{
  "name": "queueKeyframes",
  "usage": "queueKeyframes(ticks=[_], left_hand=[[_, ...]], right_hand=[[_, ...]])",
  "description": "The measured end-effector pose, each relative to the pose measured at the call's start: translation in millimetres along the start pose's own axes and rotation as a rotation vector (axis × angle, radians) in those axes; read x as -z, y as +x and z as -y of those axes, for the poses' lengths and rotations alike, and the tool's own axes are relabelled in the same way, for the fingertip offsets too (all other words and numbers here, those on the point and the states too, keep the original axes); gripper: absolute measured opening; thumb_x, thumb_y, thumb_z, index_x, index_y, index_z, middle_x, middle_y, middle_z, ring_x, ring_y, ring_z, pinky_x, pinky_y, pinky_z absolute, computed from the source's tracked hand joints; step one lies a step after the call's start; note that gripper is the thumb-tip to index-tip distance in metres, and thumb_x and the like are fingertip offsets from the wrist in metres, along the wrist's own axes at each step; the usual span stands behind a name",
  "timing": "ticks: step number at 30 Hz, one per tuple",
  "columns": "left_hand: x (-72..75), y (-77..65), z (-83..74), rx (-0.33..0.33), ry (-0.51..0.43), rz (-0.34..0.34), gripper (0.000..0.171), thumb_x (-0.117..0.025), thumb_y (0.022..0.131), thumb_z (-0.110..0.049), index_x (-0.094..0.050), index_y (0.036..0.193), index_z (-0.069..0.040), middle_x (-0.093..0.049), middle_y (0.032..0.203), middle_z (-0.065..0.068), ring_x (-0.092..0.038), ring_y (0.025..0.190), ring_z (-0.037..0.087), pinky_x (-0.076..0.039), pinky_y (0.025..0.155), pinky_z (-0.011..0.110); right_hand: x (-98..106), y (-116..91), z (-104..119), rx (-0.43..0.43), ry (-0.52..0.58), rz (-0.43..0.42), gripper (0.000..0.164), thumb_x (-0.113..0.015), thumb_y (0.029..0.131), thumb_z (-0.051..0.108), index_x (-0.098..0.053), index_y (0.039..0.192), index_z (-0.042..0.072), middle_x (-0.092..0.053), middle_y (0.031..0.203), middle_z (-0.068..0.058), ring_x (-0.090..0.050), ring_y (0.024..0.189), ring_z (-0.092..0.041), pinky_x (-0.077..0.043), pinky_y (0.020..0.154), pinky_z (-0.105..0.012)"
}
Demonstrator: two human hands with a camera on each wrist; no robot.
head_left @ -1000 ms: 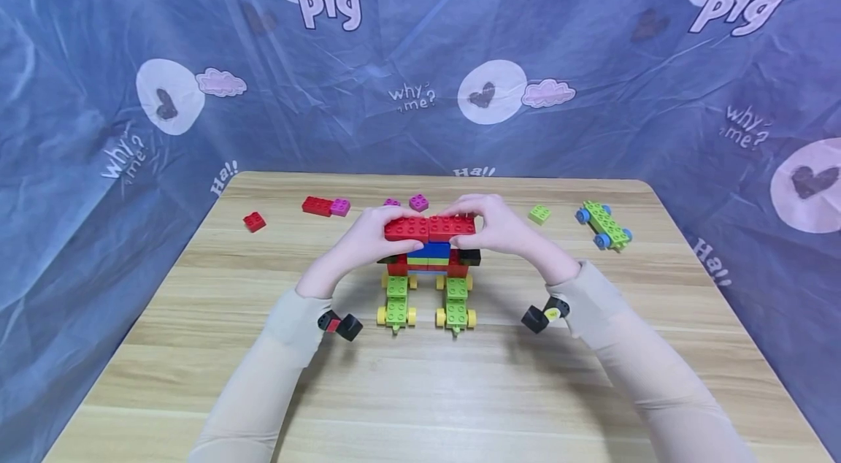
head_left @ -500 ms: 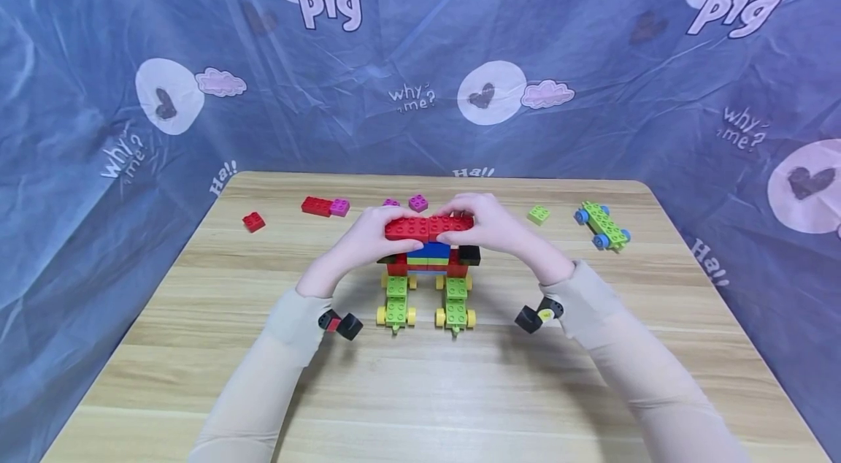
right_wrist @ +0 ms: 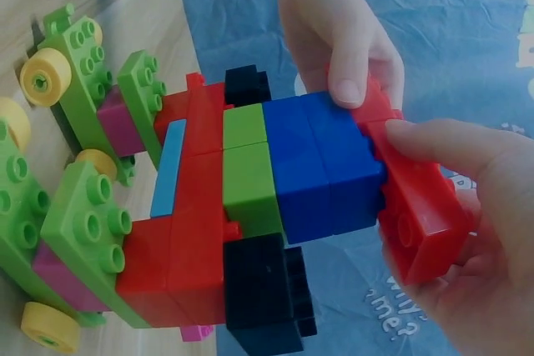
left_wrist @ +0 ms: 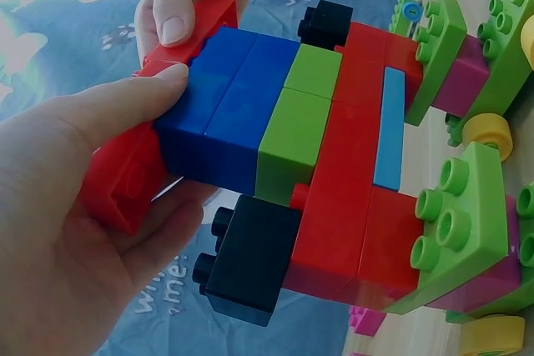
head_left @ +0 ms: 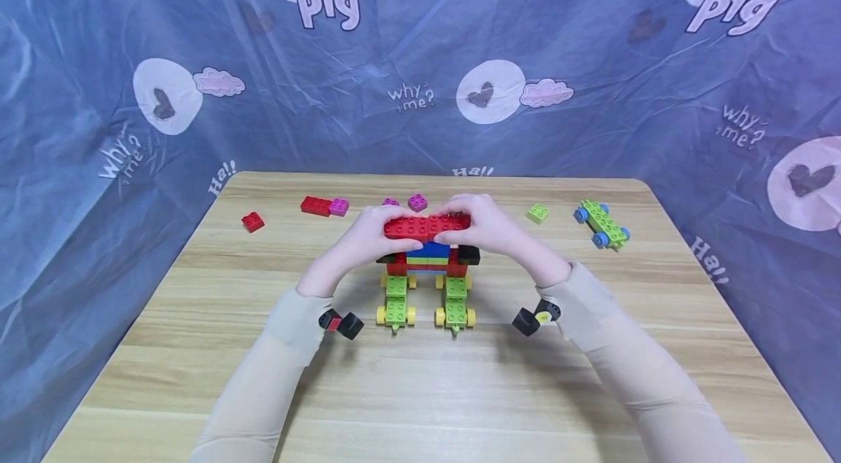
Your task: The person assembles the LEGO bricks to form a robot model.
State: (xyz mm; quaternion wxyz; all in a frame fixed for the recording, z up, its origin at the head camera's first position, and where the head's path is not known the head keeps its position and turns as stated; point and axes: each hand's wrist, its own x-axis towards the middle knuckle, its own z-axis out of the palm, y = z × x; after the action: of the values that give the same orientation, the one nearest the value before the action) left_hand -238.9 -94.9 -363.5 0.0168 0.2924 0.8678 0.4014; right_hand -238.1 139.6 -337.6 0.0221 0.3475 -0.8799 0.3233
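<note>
A block figure stands mid-table on two lime wheeled bases [head_left: 396, 311] with yellow wheels. Two red bricks lie end to end across its top. My left hand [head_left: 355, 240] grips the left red brick [head_left: 406, 229], its thumb on the near side and fingers behind. With my right hand [head_left: 489, 229] I hold the right red brick [head_left: 447, 228] likewise. Below them, in the left wrist view, come blue bricks [left_wrist: 225, 93], lime bricks [left_wrist: 296, 122] and red bricks [left_wrist: 342, 172]. Black bricks [left_wrist: 250, 260] jut out at both sides. In the right wrist view, the top red bricks meet the blue ones at a slight tilt.
Along the table's back lie a small red brick [head_left: 252, 221], a long red brick [head_left: 316, 206] beside a pink brick [head_left: 339, 207], another pink brick [head_left: 417, 202] and a lime brick [head_left: 538, 213]. A lime car base [head_left: 601, 224] with blue wheels stands at right.
My right hand and forearm have shifted a little left, the thumb sliding inward along the right red brick. My left hand stays in place on its brick.
</note>
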Motion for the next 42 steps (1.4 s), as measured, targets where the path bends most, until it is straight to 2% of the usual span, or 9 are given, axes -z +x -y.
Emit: queueKeyframes(ticks=[12,23,29,37,42], left_hand=[[-0.3,0.2,-1.1,0.025,-0.019,0.010,0.044,-0.079,0.081,-0.028,-0.067,0.119,-0.010,-0.069,0.105,0.008,-0.064,0.086,0.018,-0.056,0.074,0.029],[1.8,1.9,-4.6,0.021,0.011,0.030,0.044,-0.079,0.080,-0.028,-0.068,0.118,-0.009,-0.070,0.105,0.008,-0.064,0.087,0.018,-0.056,0.077,0.031],[3.4,2.9,-4.7,0.007,0.018,0.039,0.043,-0.079,0.080,-0.028,-0.068,0.117,-0.007,-0.071,0.103,0.007,-0.064,0.087,0.018,-0.055,0.082,0.034],[4.3,2.0,-5.4,0.010,0.010,0.039,0.042,-0.080,0.080,-0.026,-0.069,0.116,-0.008,-0.070,0.102,0.008,-0.064,0.083,0.017,-0.055,0.077,0.032],[4.2,2.2,-6.9,0.018,0.016,0.043,0.044,-0.080,0.079,-0.027,-0.069,0.116,-0.008,-0.071,0.104,0.008,-0.065,0.086,0.017,-0.056,0.080,0.033]], right_hand=[[0.6,0.5,0.5,-0.008,0.008,0.007,0.038,-0.080,0.078,0.022,-0.072,0.110,0.002,-0.070,0.094,-0.009,-0.057,0.077,-0.015,-0.048,0.067,-0.027],[-2.4,-0.9,-1.9,0.010,-0.004,-0.004,0.040,-0.081,0.076,0.023,-0.072,0.108,0.001,-0.069,0.091,-0.008,-0.056,0.074,-0.014,-0.047,0.064,-0.026],[-2.9,-0.6,-1.2,-0.002,-0.006,-0.013,0.040,-0.081,0.076,0.024,-0.072,0.108,0.001,-0.069,0.090,-0.008,-0.056,0.074,-0.015,-0.047,0.063,-0.027],[-3.7,0.2,0.2,-0.028,-0.018,0.000,0.041,-0.082,0.075,0.024,-0.072,0.110,0.003,-0.068,0.090,-0.007,-0.056,0.075,-0.016,-0.047,0.065,-0.027],[-3.0,-1.7,0.6,-0.054,-0.013,0.001,0.043,-0.081,0.075,0.025,-0.072,0.110,0.003,-0.070,0.094,-0.008,-0.058,0.078,-0.017,-0.047,0.067,-0.028]])
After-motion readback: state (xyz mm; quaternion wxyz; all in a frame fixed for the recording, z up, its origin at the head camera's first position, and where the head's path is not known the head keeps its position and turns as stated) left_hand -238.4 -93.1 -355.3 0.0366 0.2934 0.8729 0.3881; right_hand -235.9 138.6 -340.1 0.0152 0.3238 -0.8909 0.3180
